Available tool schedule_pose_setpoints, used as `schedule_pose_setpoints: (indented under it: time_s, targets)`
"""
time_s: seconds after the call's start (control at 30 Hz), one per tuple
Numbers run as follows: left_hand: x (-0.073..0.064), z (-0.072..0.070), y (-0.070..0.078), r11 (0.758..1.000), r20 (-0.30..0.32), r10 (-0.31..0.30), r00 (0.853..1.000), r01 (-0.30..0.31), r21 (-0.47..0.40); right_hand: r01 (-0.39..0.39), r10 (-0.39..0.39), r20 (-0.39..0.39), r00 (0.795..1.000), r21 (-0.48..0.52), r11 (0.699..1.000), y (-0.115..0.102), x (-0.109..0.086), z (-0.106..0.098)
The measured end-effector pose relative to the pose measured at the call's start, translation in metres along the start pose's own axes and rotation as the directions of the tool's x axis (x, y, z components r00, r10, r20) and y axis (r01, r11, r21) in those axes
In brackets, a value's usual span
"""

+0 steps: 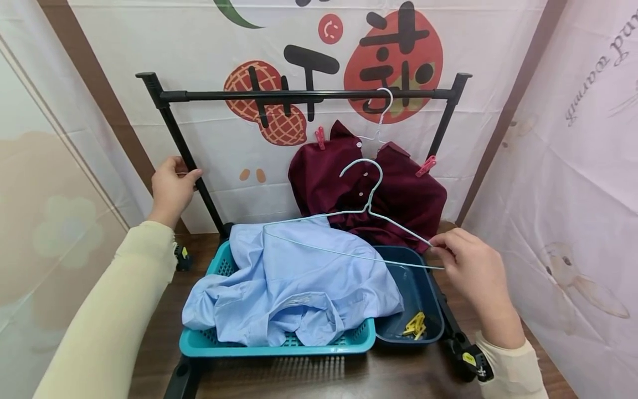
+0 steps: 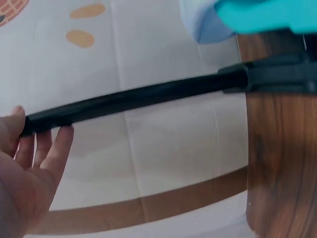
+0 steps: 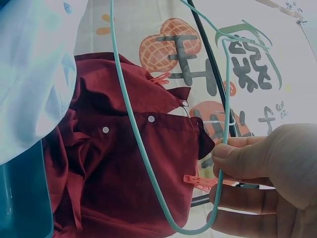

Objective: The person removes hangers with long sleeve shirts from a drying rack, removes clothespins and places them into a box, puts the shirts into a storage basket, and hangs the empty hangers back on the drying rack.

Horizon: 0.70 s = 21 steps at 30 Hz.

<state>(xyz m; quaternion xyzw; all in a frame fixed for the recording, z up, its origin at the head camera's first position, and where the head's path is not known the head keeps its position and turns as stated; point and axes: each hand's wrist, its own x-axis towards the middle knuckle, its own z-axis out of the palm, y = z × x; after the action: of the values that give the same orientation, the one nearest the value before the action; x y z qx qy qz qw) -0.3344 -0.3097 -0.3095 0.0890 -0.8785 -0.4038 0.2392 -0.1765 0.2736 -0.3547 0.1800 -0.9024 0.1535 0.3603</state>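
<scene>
Right hand (image 1: 471,274) pinches hanger (image 1: 369,207); left hand (image 1: 170,191) grips rack post (image 1: 178,139). Blue shirt (image 1: 309,255) largely hides basket (image 1: 279,351). Backdrop lettering (image 1: 302,2) is cropped above.

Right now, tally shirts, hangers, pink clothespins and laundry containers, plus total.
Shirts: 2 (light-blue shirt, maroon shirt)
Hangers: 2 (pale-aqua hanger, white hanger)
Pink clothespins: 2
Laundry containers: 2 (teal basket, navy basin)
Total: 8

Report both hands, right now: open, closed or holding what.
Left hand: closed, holding the black left rack post.
Right hand: closed, pinching the light-blue hanger near one end.
</scene>
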Motion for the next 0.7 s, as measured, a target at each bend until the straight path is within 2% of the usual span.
schedule_pose_setpoints:
  time_s: [0.13,0.33,0.5,0.7]
  targets:
    - [0.002,-0.003,0.000,0.998,0.074,0.029,0.997,-0.033,0.057,-0.001,0.001,-0.001,1.000,-0.003,1.000,-0.001,0.000,0.001]
    - [0.001,0.000,-0.002,0.989,0.137,0.044,0.990,-0.062,0.131,-0.028,0.028,0.013,1.000,-0.014,1.000,0.003,0.002,0.004]
    - [0.000,0.000,-0.004,0.986,0.148,0.046,0.988,-0.068,0.150,-0.023,0.023,0.018,1.000,-0.020,1.000,0.004,0.009,0.008]
    - [0.001,-0.006,-0.003,0.983,0.146,0.061,0.987,-0.085,0.165,-0.028,0.028,-0.013,1.000,-0.016,0.999,-0.006,0.032,0.008]
